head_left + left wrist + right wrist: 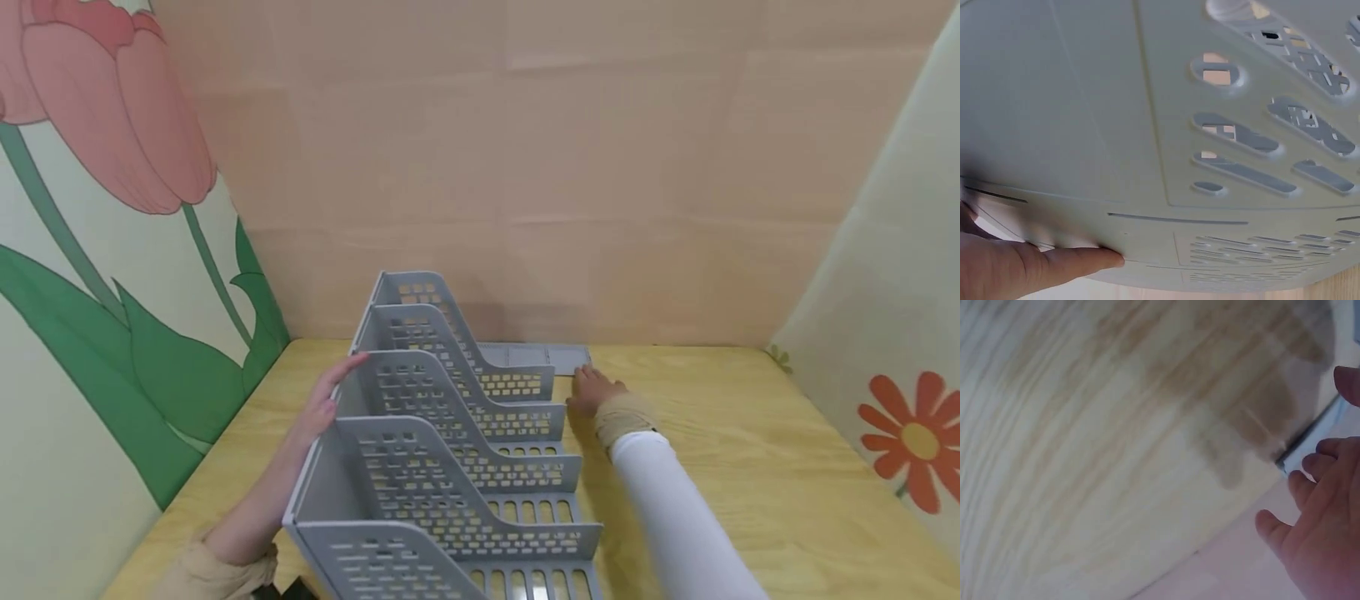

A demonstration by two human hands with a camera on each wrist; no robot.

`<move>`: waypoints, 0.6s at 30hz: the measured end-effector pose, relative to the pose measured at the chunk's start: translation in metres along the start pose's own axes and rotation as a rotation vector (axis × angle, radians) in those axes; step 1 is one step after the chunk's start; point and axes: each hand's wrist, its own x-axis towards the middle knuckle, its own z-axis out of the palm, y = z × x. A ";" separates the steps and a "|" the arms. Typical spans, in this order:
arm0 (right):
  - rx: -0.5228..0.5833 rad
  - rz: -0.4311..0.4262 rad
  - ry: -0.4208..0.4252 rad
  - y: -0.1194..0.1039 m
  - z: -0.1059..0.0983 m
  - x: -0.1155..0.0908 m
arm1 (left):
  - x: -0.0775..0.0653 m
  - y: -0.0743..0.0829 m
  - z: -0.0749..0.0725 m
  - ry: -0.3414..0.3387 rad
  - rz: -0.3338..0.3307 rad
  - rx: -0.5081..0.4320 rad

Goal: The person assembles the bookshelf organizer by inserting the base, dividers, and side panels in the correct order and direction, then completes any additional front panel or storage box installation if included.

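A grey file rack (405,442) with perforated dividers stands on the table in front of me. My left hand (322,404) grips the top edge of its solid back wall, fingers at the rim. Lower left in the left wrist view, one straight finger of the left hand (1041,265) lies along the grey surface. Beyond the rack, a flat grey panel (528,357) lies near the wall. My right hand (596,392) is at the panel's right end. From the right wrist view, that hand (1329,531) has loosely bent, spread fingers close to the panel's corner (1310,440); firm contact cannot be made out.
The wood-patterned table (750,450) meets a pinkish backdrop (570,167) along its far edge. A tulip-printed sheet (112,250) borders the left side, a flower-printed sheet (885,333) the right. A dark object (296,590) shows at the bottom near my left wrist.
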 end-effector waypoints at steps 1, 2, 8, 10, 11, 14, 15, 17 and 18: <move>-0.007 0.006 0.016 0.002 0.006 0.007 | -0.009 -0.012 -0.004 0.002 -0.011 -0.009; -0.037 0.025 0.039 0.005 0.014 0.014 | -0.017 -0.024 -0.008 -0.007 -0.009 -0.018; -0.287 0.032 0.239 0.014 0.023 0.021 | -0.001 0.004 0.001 0.014 -0.041 -0.046; -0.293 0.031 0.255 0.023 0.022 0.021 | 0.020 0.028 0.009 -0.003 0.008 -0.078; -0.279 0.036 0.250 0.029 0.023 0.021 | 0.029 0.039 0.013 0.000 0.023 -0.090; -0.192 0.052 0.200 0.044 0.025 0.017 | 0.049 0.061 0.024 0.011 0.045 -0.131; -0.156 0.056 0.183 0.048 0.025 0.016 | 0.052 0.062 0.024 -0.005 0.069 -0.147; -0.078 0.092 0.154 0.056 0.026 0.012 | 0.056 0.064 0.027 0.009 0.053 -0.145; -0.037 0.112 0.142 0.059 0.026 0.010 | 0.056 0.064 0.028 0.009 0.048 -0.155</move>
